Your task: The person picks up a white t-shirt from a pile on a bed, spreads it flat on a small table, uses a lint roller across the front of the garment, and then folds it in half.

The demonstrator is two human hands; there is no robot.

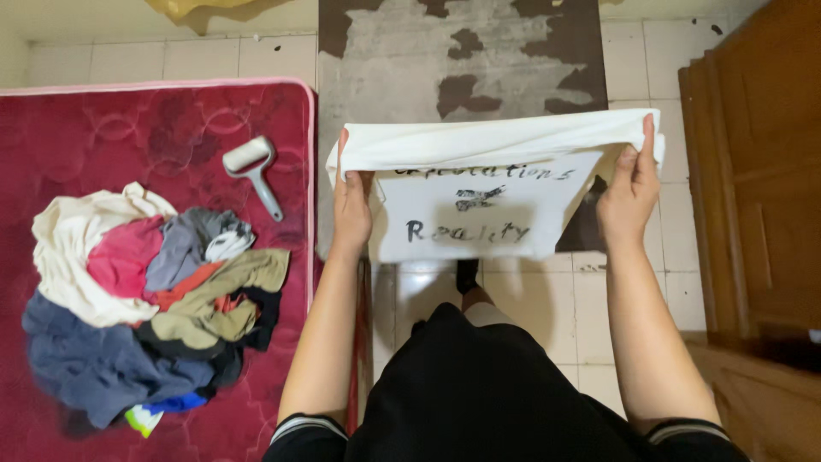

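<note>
Floor here is pale square tile (633,68) with dark grout, and a grey rug (402,68) with dark brown blotches runs up the middle toward the top of the view. On the left there's a deep red mattress (154,128) with a quilted swirl pattern and pink edging, lying flat right on the floor. A heap of mixed clothes (154,308) sits on it: cream, pink, grey, olive, navy, black, plus a bit of bright blue and neon yellow poking out at the bottom. Just above the heap, apart from it, lies a white lint roller (254,167) with its handle angled down to the right. Along the right edge is brown wooden furniture (761,171), looks like a cabinet or door panel, can't really tell which.

Both arms reach straight forward, well apart from each other. The left hand (351,210) is pinched on the left end of a white T-shirt (479,184) and the right hand (631,188) is clamped on the right end, thumb up over the top edge. The shirt is held out in the air above the rug and tile, stretched flat between the two hands, with its upper part folded over into a thick band and black lettering and a small graphic showing below. The person wears black shorts and dark sleeves with striped cuffs.
</note>
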